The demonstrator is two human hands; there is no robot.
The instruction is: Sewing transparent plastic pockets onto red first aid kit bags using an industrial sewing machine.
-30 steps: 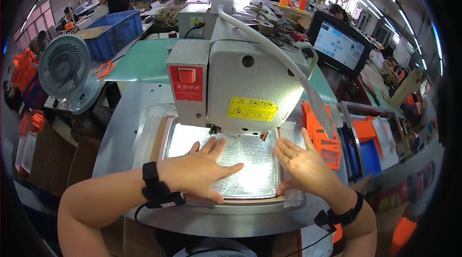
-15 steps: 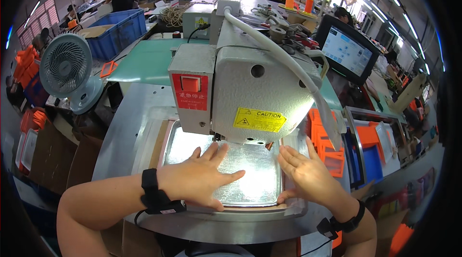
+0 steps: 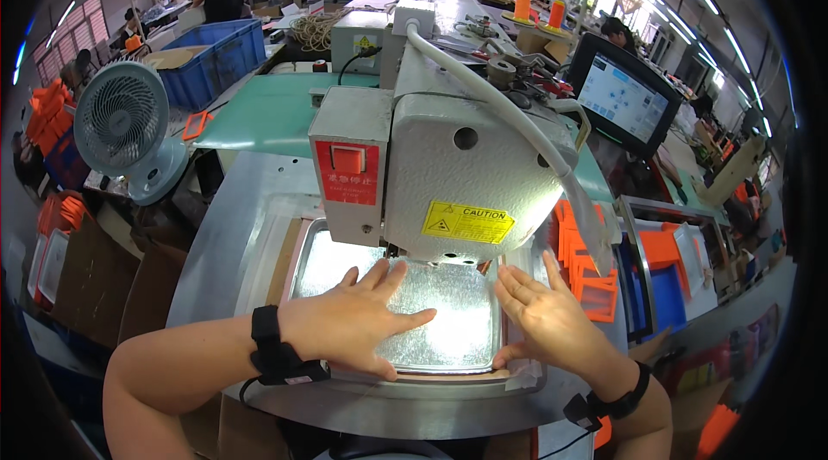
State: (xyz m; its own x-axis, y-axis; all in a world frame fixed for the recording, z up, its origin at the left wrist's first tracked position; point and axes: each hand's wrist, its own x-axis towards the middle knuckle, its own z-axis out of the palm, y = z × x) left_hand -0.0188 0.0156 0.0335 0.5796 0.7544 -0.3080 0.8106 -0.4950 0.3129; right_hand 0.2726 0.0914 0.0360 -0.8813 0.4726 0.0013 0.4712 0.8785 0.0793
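Note:
A shiny silver rectangular sheet (image 3: 453,309) with rounded corners lies flat under the head of a grey sewing machine (image 3: 466,167). My left hand (image 3: 354,318) rests over the sheet's left part, fingers spread, thumb stretched toward its middle. At the sheet's right edge is my right hand (image 3: 543,313), its fingers straight along the border and its thumb at the lower right corner. Neither hand grips anything. Bright light from the machine glares off the sheet. A brownish strip (image 3: 283,266) runs along the sheet's left side. The machine head hides the sheet's far edge.
Orange frames (image 3: 595,296) are stacked right of the machine, beside a tray (image 3: 664,275). A screen (image 3: 625,89) stands behind them. On the left are a fan (image 3: 121,119), a blue crate (image 3: 211,63) and a cardboard box (image 3: 95,287). Other people work farther back.
The view has shifted very slightly, so the machine sits a little lower in the picture. Both hands keep nearly the same place on the sheet.

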